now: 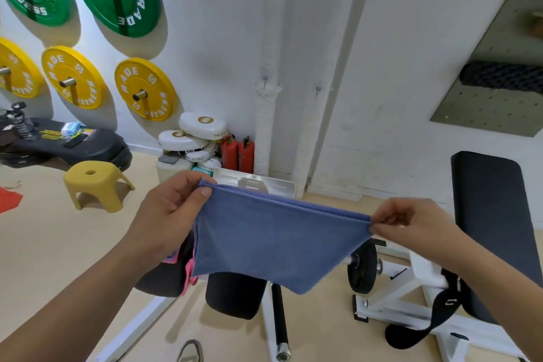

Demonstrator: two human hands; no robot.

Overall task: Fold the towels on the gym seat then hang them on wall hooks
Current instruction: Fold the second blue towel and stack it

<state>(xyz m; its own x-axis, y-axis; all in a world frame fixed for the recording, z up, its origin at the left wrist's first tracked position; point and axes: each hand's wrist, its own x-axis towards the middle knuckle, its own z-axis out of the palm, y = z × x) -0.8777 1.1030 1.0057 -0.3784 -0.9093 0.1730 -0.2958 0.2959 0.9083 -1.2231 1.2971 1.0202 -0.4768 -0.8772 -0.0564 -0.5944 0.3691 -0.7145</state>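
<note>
Up in the air hangs a blue towel [273,244], folded double, with its low end in a point. The left hand [173,209] pinches one top corner and the right hand [411,223] pinches the other. A pink towel [189,270] peeks out under the left hand, by a black seat [164,279]. Small hooks [265,79] stick out of the white wall [223,38] behind.

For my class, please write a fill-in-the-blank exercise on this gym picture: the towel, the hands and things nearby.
The left hand and right hand hold up a towel coloured ____.
The number of hands pinching it is ____.
The small stool on the floor is ____.
The fire extinguishers by the wall are ____.
Missing words: blue; two; yellow; red.
</note>
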